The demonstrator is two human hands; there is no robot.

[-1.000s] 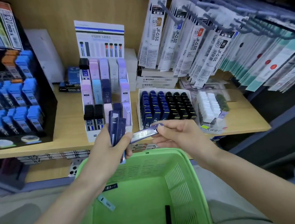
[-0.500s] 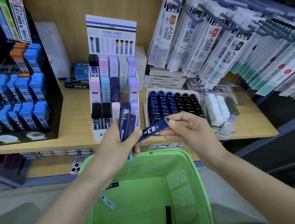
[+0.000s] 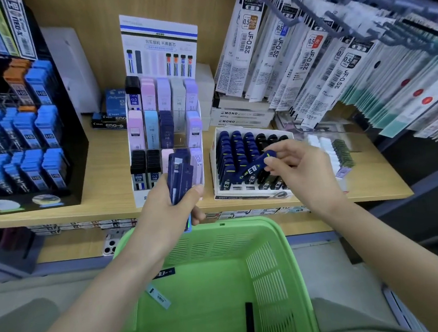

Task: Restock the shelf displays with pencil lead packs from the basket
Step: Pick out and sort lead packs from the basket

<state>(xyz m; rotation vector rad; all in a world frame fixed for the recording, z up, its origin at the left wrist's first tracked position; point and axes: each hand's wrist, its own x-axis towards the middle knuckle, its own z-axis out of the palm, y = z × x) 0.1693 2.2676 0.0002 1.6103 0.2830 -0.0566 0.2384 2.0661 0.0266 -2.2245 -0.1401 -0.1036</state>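
fingers and thumb of the right hand curl in and pinch one end of a navy lead pack marked 0.3. the pack is tilted and sits just above the front rows of a white display box filled with navy and black packs on the wooden shelf. the left hand is closed around a bundle of navy packs, thumb pressed across their front, held upright in front of a tiered display of pastel and black packs. below both hands is the green basket, with a pale blue pack, a dark pack and a black pack lying apart inside. hanging refill packets fill the upper right.
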